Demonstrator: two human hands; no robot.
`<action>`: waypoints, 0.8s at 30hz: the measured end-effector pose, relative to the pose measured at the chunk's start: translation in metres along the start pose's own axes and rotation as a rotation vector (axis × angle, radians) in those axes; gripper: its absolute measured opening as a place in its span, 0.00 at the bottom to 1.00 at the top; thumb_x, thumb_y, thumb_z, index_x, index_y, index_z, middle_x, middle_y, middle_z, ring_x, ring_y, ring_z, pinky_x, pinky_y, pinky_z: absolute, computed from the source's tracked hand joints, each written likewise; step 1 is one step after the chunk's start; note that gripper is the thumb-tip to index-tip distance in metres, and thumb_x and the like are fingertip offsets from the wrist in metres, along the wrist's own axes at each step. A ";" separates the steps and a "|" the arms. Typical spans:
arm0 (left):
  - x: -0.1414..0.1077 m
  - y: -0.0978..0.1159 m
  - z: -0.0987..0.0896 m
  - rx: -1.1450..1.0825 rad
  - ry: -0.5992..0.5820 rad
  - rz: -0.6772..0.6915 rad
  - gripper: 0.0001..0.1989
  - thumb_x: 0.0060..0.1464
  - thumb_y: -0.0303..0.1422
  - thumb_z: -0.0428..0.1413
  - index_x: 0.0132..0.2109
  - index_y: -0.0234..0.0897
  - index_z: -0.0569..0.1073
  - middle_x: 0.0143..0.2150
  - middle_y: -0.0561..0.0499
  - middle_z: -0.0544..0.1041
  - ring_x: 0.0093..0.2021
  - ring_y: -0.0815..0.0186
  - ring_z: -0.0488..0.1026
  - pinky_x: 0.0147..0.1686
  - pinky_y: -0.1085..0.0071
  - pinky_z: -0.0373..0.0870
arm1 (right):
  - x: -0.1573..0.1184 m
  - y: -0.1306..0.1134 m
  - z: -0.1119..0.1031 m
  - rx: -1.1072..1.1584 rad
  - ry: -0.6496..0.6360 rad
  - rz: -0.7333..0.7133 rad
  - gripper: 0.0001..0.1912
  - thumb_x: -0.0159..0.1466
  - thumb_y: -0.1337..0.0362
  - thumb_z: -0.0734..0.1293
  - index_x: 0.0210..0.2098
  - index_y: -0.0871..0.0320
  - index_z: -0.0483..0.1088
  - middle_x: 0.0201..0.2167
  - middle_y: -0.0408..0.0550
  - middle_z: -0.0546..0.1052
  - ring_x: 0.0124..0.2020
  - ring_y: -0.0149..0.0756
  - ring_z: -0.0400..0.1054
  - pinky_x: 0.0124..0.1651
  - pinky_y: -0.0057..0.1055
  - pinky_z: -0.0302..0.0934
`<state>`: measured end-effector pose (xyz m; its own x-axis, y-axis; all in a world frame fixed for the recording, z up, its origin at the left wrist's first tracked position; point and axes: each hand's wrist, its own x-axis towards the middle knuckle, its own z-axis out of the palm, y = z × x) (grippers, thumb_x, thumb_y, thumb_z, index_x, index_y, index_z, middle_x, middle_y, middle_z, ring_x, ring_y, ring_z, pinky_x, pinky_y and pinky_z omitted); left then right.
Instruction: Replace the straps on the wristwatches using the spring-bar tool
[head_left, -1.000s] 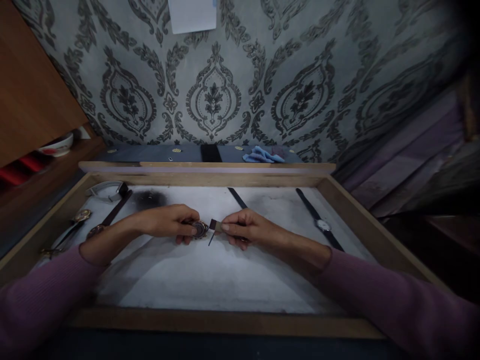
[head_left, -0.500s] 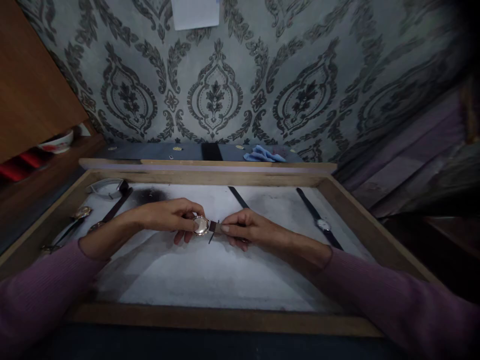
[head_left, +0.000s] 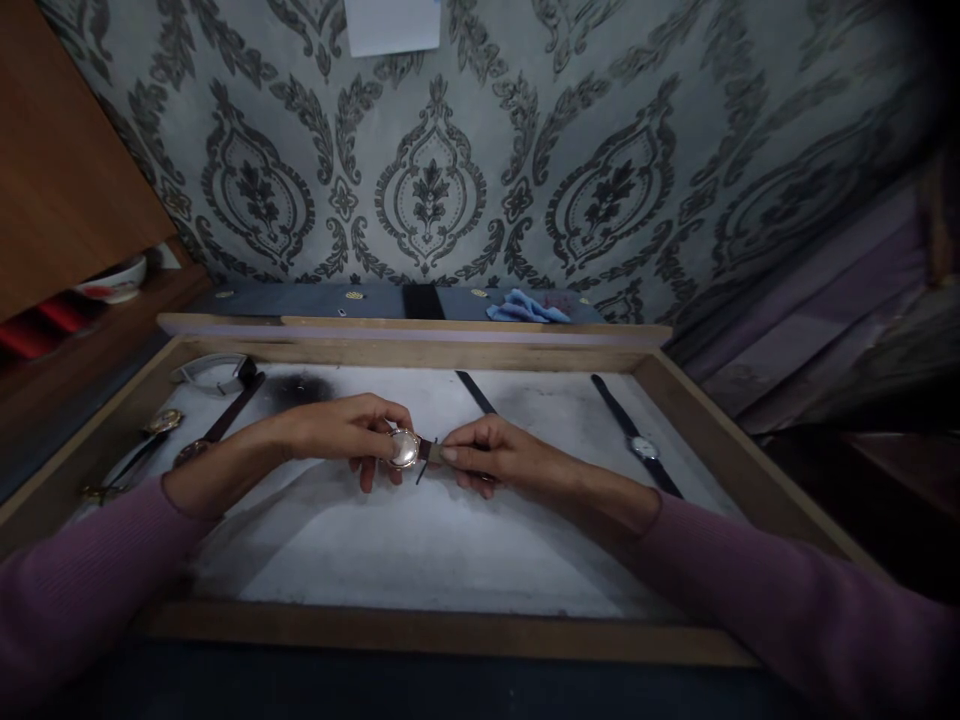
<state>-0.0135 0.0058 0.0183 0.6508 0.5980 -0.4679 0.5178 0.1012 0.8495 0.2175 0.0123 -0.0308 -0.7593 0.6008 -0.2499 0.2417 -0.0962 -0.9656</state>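
Low over the white floor of a shallow wooden tray (head_left: 450, 632), a wristwatch (head_left: 405, 449) is held between my two hands. My left hand (head_left: 349, 432) is closed on its round case, thumb against the shiny metal face that is turned up. The fingers of my right hand (head_left: 487, 452) pinch the watch's brown strap (head_left: 433, 452) just right of the case. A thin dark strip crosses the strap there; what it is I cannot tell. Behind my right hand lies a dark strap (head_left: 476, 391), its near end hidden by the hand.
A watch with a dark strap (head_left: 643, 447) lies at the tray's right. Several watches lie at the left, among them a gold-toned one (head_left: 166, 420) and one with a pale band (head_left: 214, 372). A blue cloth (head_left: 525, 306) rests behind the back rim, below the patterned wall.
Both hands keep their hold on the watch. My left fingers below the case have shifted slightly, and the case is tilted a little differently. The view has moved very slightly.
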 end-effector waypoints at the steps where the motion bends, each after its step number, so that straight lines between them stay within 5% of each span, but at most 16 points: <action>1: 0.000 0.000 0.000 0.002 -0.005 0.010 0.10 0.54 0.35 0.55 0.41 0.34 0.70 0.33 0.48 0.79 0.25 0.70 0.74 0.26 0.75 0.66 | 0.000 0.000 0.000 0.001 0.003 -0.001 0.18 0.63 0.55 0.66 0.23 0.63 0.68 0.18 0.39 0.68 0.15 0.20 0.56 0.18 0.24 0.42; 5: 0.002 -0.001 -0.001 0.004 -0.014 0.021 0.09 0.54 0.33 0.54 0.41 0.33 0.71 0.33 0.48 0.78 0.29 0.69 0.75 0.28 0.75 0.66 | 0.001 0.001 0.000 0.000 0.000 -0.014 0.17 0.63 0.57 0.65 0.22 0.63 0.68 0.16 0.39 0.67 0.14 0.20 0.56 0.18 0.24 0.43; 17: 0.006 -0.012 -0.001 -0.011 -0.033 0.055 0.11 0.56 0.39 0.55 0.35 0.34 0.69 0.25 0.55 0.71 0.20 0.73 0.66 0.19 0.76 0.61 | 0.000 -0.001 0.002 -0.019 0.012 -0.032 0.19 0.63 0.56 0.66 0.21 0.62 0.67 0.15 0.38 0.66 0.15 0.20 0.55 0.19 0.24 0.44; 24: 0.003 -0.007 -0.002 0.084 -0.055 0.060 0.14 0.58 0.41 0.52 0.33 0.34 0.68 0.23 0.55 0.68 0.19 0.75 0.61 0.19 0.77 0.57 | -0.004 -0.006 -0.001 0.010 -0.064 0.039 0.15 0.63 0.56 0.66 0.30 0.64 0.73 0.18 0.38 0.69 0.14 0.19 0.54 0.18 0.23 0.43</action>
<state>-0.0162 0.0090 0.0118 0.7101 0.5563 -0.4316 0.5205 -0.0018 0.8539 0.2194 0.0111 -0.0244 -0.7866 0.5445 -0.2913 0.2663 -0.1265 -0.9556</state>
